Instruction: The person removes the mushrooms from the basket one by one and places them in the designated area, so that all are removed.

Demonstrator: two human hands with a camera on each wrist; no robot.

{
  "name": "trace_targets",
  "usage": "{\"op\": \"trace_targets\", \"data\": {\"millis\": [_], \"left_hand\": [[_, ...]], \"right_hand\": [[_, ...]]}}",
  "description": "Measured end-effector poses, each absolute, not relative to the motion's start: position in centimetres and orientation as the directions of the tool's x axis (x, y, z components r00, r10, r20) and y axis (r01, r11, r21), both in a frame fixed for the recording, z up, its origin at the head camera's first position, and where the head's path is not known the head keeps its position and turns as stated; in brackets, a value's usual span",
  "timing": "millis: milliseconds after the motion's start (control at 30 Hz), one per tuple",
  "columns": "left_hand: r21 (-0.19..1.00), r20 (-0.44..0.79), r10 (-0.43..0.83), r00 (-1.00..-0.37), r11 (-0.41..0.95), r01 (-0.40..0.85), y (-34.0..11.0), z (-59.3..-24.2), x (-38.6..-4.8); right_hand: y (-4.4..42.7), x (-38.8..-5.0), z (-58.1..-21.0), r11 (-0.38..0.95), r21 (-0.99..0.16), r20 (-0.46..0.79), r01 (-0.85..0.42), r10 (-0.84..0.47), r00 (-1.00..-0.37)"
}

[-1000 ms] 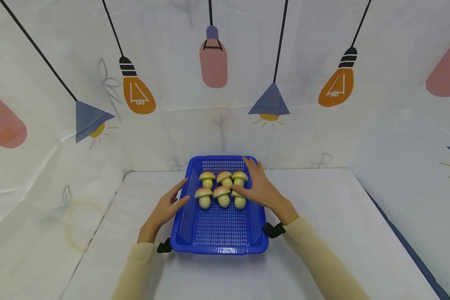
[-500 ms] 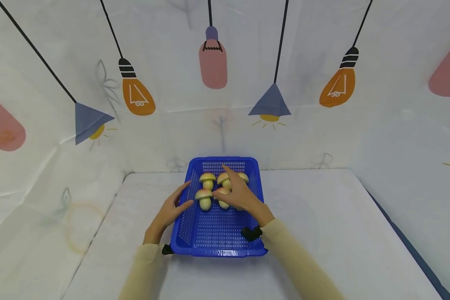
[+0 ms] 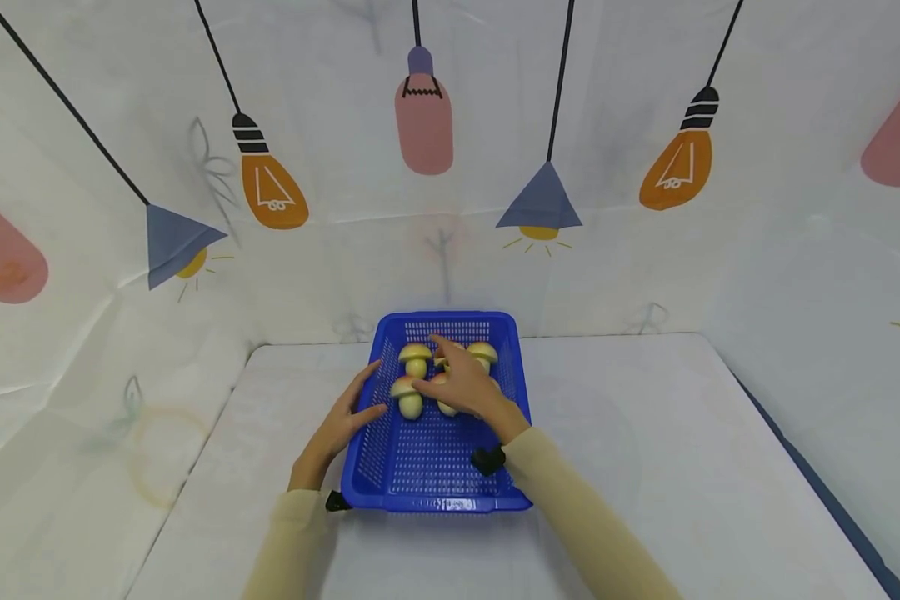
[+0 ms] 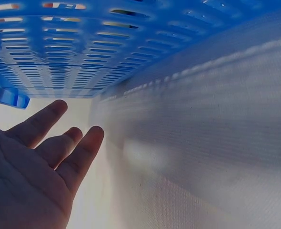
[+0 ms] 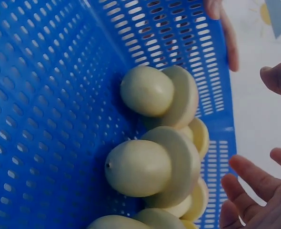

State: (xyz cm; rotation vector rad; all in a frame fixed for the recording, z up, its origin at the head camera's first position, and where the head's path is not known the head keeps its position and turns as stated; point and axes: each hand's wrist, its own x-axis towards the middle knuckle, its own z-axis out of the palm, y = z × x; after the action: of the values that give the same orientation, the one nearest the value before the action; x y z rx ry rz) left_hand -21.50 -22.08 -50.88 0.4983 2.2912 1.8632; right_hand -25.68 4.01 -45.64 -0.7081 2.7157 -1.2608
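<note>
A blue plastic basket [image 3: 438, 503] with slotted walls holds several toy mushrooms [image 3: 410, 407] in two rows, pale-stemmed with yellow-pink caps. My left hand [image 3: 335, 429] is at the basket's left side, its thumb at the rim; in the left wrist view its fingers [image 4: 78, 157] extend straight outside the slotted wall. Over the mushrooms hovers my right hand [image 3: 468, 385], thumb and fingers spread, hiding part of some mushrooms. From the right wrist view, a mushroom [image 5: 140, 167] lies apart from the right fingers [image 5: 255, 176], which hold nothing.
The basket rests on a white-covered table [image 3: 645, 467]. Behind it rises a white backdrop [image 3: 450, 258] printed with hanging lamps. Dark straps [image 3: 487, 461] show at the wrists.
My right hand has moved left, from the basket's right rim to above the middle mushrooms. My left hand has shifted slightly right. The mushrooms stay in place.
</note>
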Motion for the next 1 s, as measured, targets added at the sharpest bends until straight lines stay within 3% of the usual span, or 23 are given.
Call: {"op": "trace_targets", "data": {"millis": [533, 1000], "left_hand": [[0.981, 0.074, 0.363, -0.929, 0.143, 0.134, -22.4, -51.0, -21.4], [0.977, 0.088, 0.360, -0.929, 0.150, 0.151, -22.1, -51.2, -21.7]], "right_hand": [[1.8, -26.3, -47.2, 0.674, -0.576, 0.122, -0.462, -0.489, -0.864], [1.4, -26.7, -48.3, 0.667, -0.555, 0.131, -0.497, -0.520, -0.844]]}}
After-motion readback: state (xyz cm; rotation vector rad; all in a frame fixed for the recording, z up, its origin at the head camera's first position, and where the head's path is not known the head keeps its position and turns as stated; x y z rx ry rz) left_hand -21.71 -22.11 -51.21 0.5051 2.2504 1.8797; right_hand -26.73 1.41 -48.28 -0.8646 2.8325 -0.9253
